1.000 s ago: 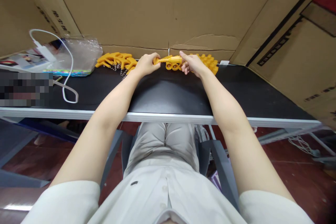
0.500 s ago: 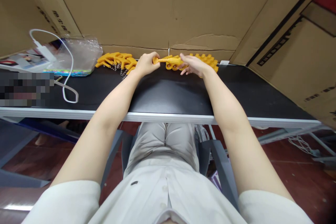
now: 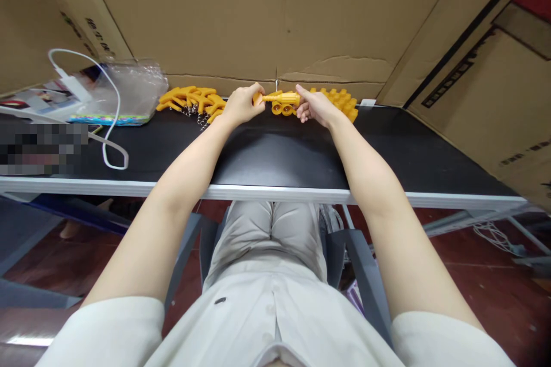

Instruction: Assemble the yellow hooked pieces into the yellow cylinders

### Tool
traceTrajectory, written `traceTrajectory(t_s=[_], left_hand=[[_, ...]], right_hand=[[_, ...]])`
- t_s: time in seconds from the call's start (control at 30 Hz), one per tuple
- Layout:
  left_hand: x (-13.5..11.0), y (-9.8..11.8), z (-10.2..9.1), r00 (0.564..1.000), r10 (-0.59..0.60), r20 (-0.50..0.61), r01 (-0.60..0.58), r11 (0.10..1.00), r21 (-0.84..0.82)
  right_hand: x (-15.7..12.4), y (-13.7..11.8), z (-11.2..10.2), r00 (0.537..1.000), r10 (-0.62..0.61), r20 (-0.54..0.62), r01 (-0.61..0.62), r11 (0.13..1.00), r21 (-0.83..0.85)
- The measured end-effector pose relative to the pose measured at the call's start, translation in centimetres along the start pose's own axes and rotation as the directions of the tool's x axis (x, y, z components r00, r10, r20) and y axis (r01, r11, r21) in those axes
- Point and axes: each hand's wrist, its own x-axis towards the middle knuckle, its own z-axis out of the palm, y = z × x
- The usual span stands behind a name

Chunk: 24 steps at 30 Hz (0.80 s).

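Note:
Both hands reach to the far edge of the black table [image 3: 275, 155]. My left hand [image 3: 241, 104] is closed round the left end of a yellow plastic part [image 3: 284, 101] with round sockets. My right hand [image 3: 315, 105] pinches the same part at its right end. To the left lies a heap of curved yellow pieces [image 3: 189, 97] with small metal springs. Behind my right hand sits a pile of toothed yellow parts [image 3: 342, 98].
A clear plastic bag [image 3: 129, 90] lies at the back left, with a white charger and cable [image 3: 107, 126] looping over the table. Cardboard sheets [image 3: 275, 17] wall in the back and right side. The table's white front edge [image 3: 275, 192] runs above my lap.
My right hand's fingers spread over the yellow part half a second ago and have closed back into a pinch on its right end. The left hand has barely moved.

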Motion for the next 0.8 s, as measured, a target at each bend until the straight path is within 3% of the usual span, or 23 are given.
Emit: traceTrajectory(t_s=[0.3,0.5,0.7,0.8], left_hand=[[0.3,-0.9,0.7,1.000,-0.018,0.006,0.018,1.000,-0.019],[0.4,-1.0,0.8,0.998,-0.057,0.018,0.057,0.998,-0.011],[0.4,-1.2,0.6,0.996,-0.090,0.028,0.091,0.996,-0.001],[0.3,-1.0,0.5,0.993,-0.111,0.038,0.111,0.994,-0.003]], right_hand=[[0.0,-0.3,0.3,0.998,0.056,-0.026,-0.057,0.998,-0.039],[0.4,0.1,0.3,0.999,0.013,0.032,-0.012,1.000,-0.029],[-0.8,-0.8,0.2,0.991,0.093,0.097,-0.094,0.996,0.004],[-0.8,-0.5,0.0,0.992,0.042,0.117,-0.049,0.997,0.060]])
